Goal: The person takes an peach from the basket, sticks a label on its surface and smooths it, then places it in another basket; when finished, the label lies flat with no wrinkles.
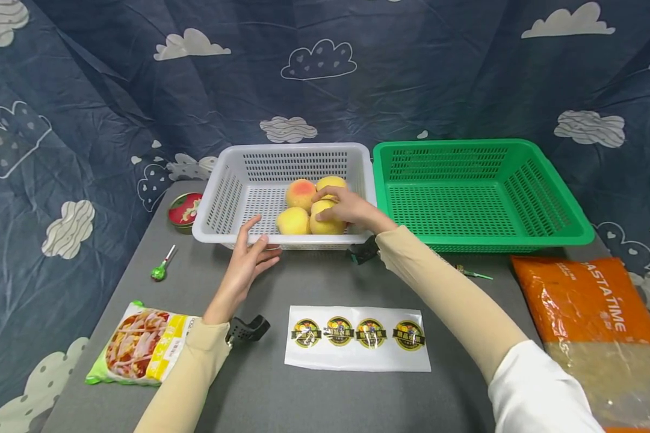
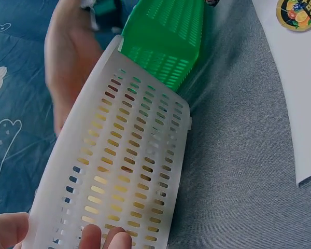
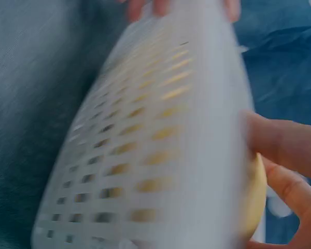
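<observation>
Grey surface (image 1: 352, 400), far edge: white basket (image 1: 261, 201) holding four peaches (image 1: 294, 222), green basket (image 1: 449, 210) alongside. Left hand (image 1: 245, 263) pinches near rim (image 1: 314, 240); right hand (image 1: 352, 208) grips nearest-right peach (image 1: 327, 228).

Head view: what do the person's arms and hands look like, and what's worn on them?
The left hand and right hand are bare. Plain beige fabric sleeves cover both forearms; a white fabric sleeve shows higher on the right arm. A small black device sits at each wrist, the left one dotted with holes.
</observation>
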A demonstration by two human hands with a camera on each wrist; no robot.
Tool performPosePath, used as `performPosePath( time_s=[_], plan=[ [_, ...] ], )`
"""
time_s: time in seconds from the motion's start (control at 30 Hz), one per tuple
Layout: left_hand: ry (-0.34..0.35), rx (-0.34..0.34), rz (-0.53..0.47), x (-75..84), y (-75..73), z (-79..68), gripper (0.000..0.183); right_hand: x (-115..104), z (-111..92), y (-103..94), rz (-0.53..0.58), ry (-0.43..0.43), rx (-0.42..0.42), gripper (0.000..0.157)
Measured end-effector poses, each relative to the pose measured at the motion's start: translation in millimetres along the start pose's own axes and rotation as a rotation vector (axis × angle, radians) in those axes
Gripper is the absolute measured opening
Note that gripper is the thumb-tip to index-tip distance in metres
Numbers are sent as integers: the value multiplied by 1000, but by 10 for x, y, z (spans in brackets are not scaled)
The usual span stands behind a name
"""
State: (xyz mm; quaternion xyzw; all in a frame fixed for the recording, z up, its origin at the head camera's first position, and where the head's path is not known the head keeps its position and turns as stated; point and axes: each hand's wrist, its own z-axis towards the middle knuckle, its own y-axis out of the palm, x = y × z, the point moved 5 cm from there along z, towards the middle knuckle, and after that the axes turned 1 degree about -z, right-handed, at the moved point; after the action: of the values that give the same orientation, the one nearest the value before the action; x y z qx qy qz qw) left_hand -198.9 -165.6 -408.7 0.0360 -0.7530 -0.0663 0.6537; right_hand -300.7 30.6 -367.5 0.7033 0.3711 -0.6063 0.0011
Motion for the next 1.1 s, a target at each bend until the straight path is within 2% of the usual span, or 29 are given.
performPosePath(
  time_s=[0.17, 0.37, 0.53, 0.7, 0.83, 1.1],
  plan=[
    [14, -3, 11, -2, -1, -2, 50, -202, -249, -163, 96, -50, 9, 39],
    [18, -2, 28, -16, -16, 6, 50, -295, -657, -278, 126, -145, -6, 43],
    [22, 1, 40, -22, -12, 9, 51, -213, -1065, -232, 84, -197, -28, 44],
    [24, 15, 33, -16, -6, 5, 49, 40, -1348, -92, 22, -234, -42, 41],
    [26, 25, 28, -18, -12, -6, 49, 308, -1406, 35, -3, -228, -44, 40],
    [38, 19, 46, -11, -2, -6, 50, 696, -1273, 175, -43, -205, 29, 41]
  ],
)
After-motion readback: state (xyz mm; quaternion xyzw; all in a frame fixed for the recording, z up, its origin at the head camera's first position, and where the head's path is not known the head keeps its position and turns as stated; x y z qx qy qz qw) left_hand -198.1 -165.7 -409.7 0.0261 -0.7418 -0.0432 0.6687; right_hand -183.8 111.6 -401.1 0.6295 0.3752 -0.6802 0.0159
